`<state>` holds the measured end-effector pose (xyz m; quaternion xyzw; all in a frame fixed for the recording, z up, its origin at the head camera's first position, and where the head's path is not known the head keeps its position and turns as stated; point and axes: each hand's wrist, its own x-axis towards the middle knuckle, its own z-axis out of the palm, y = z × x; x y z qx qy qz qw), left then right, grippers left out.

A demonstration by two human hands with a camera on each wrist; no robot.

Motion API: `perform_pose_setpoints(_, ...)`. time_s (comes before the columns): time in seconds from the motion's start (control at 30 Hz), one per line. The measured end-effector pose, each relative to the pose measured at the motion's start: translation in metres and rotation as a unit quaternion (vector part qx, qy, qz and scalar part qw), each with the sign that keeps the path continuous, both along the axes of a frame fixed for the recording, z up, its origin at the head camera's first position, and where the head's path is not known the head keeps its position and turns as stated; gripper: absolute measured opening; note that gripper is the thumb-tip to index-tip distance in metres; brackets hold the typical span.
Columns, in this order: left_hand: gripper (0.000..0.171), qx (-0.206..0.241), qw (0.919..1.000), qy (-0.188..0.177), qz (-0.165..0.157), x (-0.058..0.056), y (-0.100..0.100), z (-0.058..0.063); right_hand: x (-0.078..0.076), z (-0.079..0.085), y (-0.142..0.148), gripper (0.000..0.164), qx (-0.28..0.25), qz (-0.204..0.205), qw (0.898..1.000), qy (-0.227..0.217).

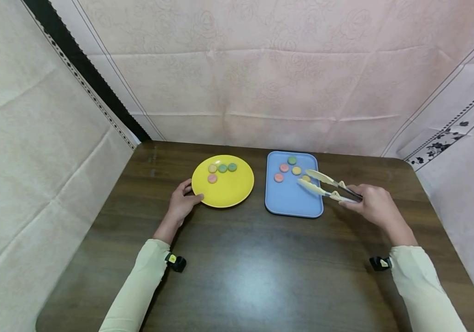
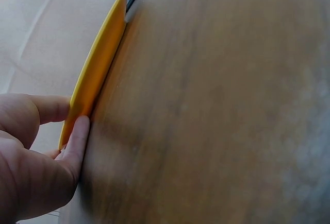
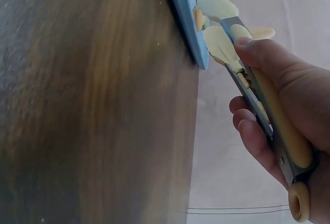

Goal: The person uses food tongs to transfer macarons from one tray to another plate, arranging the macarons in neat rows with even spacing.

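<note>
My left hand (image 1: 182, 201) holds the near left rim of a round yellow plate (image 1: 226, 193), thumb and fingers at its edge; the left wrist view shows the plate (image 2: 100, 62) edge-on. On it lie two small green discs (image 1: 222, 168), a yellow disc (image 1: 213, 168) and a pink disc (image 1: 212, 178). With my right hand (image 1: 375, 205) I grip tongs (image 1: 331, 193) with cream tips, spread apart over the right side of a blue tray (image 1: 290, 205). A yellow disc (image 1: 306, 178) lies between the tips. In the right wrist view, the thumb is along the upper arm of the tongs (image 3: 278, 116).
Also on the tray are a green disc (image 1: 292, 160), two pink discs (image 1: 284, 168) and another yellow disc (image 1: 296, 170). Plate and tray stand side by side near the far edge of the dark wooden table (image 1: 228, 258). Pale patterned cloth (image 1: 241, 92) hangs behind it.
</note>
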<state>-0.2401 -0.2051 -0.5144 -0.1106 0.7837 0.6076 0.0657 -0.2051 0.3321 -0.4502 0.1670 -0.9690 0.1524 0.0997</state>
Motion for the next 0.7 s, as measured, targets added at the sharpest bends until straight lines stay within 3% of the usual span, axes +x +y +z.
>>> perform_pose_setpoints(0.7,0.078,0.003,1.0000,-0.002,-0.001,0.0005,-0.0010,-0.0002,-0.0028,0.0054,0.0018,0.054,0.032,-0.003,0.999,-0.038)
